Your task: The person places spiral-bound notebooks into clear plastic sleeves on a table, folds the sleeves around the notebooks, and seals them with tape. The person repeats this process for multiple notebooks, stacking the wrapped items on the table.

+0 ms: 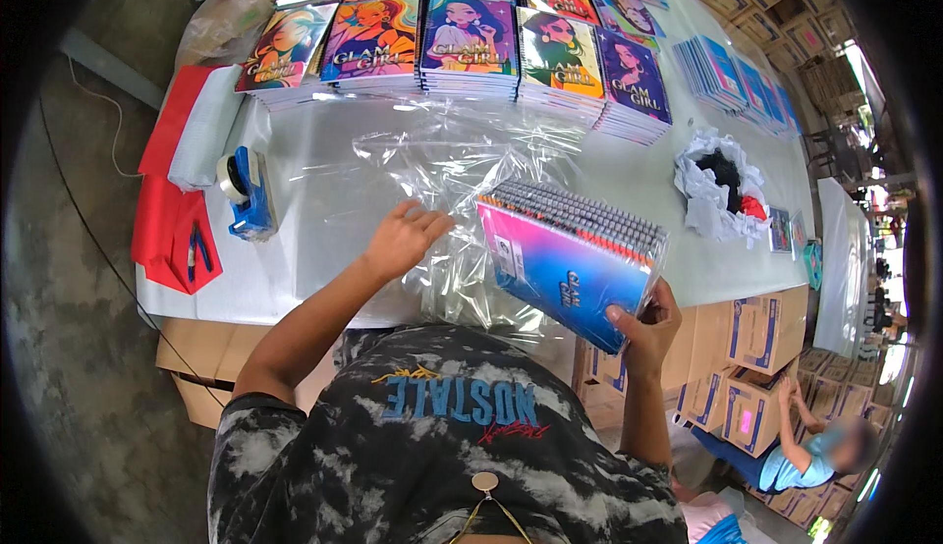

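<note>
My right hand (648, 326) grips the near right corner of a stack of spiral notebooks (562, 267), its thumb on the pink and blue cover. The stack is tilted, with its several wire bindings along the far side, and shiny clear plastic shows around its edges. My left hand (411, 240) is held over the table to the left of the stack, fingers extended and slightly bent, and nothing shows in it. Beside and beneath its fingertips lies crumpled clear plastic film (457, 279), spreading to the far side of the table.
Piles of colourful notebooks (470, 43) line the table's far side, with blue ones (712, 73) at right. A blue tape dispenser (251, 195), red folders (172, 220) with pens, and crumpled white paper (709, 205) lie around. A person (801, 451) works among cartons (751, 411) at lower right.
</note>
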